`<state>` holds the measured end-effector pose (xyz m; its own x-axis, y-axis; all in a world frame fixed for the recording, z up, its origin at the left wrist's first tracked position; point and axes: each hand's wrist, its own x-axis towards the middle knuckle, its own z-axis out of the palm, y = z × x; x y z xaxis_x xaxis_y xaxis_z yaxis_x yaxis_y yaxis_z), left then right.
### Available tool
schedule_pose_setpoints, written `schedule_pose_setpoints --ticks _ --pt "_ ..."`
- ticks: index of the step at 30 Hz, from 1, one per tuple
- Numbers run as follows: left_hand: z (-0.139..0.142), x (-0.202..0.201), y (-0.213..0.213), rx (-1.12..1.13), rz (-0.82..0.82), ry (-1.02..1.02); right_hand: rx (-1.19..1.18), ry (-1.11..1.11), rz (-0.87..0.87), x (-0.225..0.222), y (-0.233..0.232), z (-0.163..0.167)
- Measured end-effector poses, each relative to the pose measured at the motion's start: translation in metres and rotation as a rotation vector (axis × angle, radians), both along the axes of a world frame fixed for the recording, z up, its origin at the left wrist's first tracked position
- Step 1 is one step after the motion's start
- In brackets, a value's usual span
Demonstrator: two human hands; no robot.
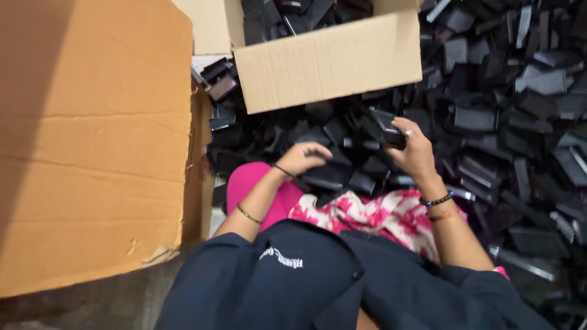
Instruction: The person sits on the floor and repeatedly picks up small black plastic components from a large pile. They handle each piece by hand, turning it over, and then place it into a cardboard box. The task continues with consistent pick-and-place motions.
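Observation:
A large heap of black plastic parts (pixel 501 110) covers the floor ahead of me and to my right. My right hand (pixel 414 150) is raised over the heap and grips one black part (pixel 386 125) between thumb and fingers. My left hand (pixel 304 157) reaches down with curled fingers onto another black part (pixel 330 174) lying near my pink-clad knee (pixel 247 180). Whether it grips that part is unclear. Both wrists carry bracelets.
An open cardboard box (pixel 327 61) holding more black parts stands straight ahead. A big flat cardboard sheet (pixel 92 140) rises on my left. My dark jacket (pixel 293 281) and a pink and white patterned cloth (pixel 379 214) fill the lower view.

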<state>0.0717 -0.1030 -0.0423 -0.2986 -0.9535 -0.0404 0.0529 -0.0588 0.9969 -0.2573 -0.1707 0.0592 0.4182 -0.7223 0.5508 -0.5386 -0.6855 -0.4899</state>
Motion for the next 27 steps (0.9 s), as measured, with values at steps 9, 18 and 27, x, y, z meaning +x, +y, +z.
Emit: schedule_pose_setpoints --ticks 9,18,27 --pt "-0.013 0.035 0.028 0.439 0.254 0.832 0.149 0.293 0.022 0.004 0.089 -0.050" --pt "0.009 0.003 0.035 0.279 0.144 0.636 0.378 -0.158 0.054 0.071 0.108 -0.026" --pt "0.069 -0.054 0.079 -0.244 0.468 0.561 1.260 -0.964 0.170 0.151 0.136 -0.055"
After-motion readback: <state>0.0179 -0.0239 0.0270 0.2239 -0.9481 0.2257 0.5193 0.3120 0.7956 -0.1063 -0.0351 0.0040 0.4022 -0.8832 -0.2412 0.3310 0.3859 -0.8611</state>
